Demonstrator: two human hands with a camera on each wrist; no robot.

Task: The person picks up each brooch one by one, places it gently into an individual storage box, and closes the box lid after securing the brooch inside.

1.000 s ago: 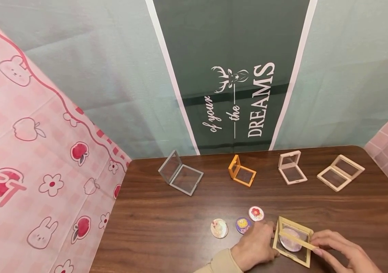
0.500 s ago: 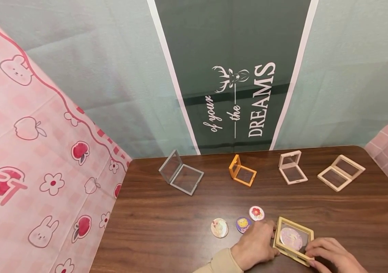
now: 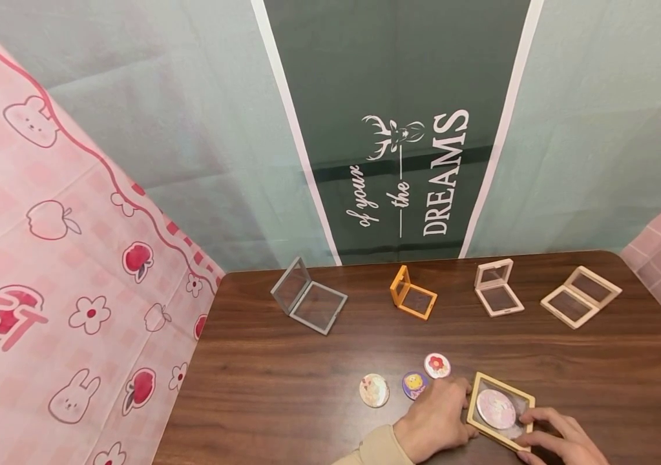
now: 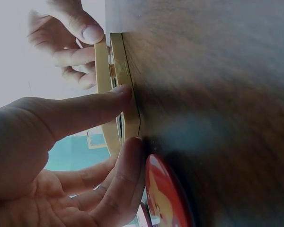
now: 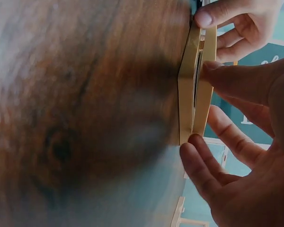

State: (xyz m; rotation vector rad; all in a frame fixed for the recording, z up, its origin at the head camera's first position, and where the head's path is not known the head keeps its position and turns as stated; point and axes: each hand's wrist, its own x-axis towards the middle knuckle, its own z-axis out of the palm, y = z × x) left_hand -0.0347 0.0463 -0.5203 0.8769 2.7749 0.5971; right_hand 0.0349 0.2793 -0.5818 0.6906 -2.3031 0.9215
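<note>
A yellow clear-windowed display case (image 3: pixel 501 411) lies on the table with its lid down over a round pink button badge (image 3: pixel 495 409). My left hand (image 3: pixel 436 414) holds the case's left edge, thumb and fingers on the base half in the left wrist view. With thumb and fingers at the lid's right corner, my right hand (image 3: pixel 563 439) pinches the case. A thin gap shows between lid (image 5: pixel 207 90) and base (image 5: pixel 186 101) in the right wrist view. Beside my left hand lie a purple badge with a yellow figure (image 3: pixel 415 384), a red-flower badge (image 3: pixel 437 365) and a cream badge (image 3: pixel 374 391).
Along the back of the wooden table (image 3: pixel 260 368) stand opened display cases: a grey one (image 3: pixel 318 307), an orange one (image 3: pixel 417 300), a pale pink one (image 3: pixel 499 298) and a beige one (image 3: pixel 570 307). A printed cloth (image 3: pixel 237 129) hangs behind the table.
The yellow case's raised lid has swung down over the pink badge, lowered by my right hand. My left hand has kept its place at the left edge.
</note>
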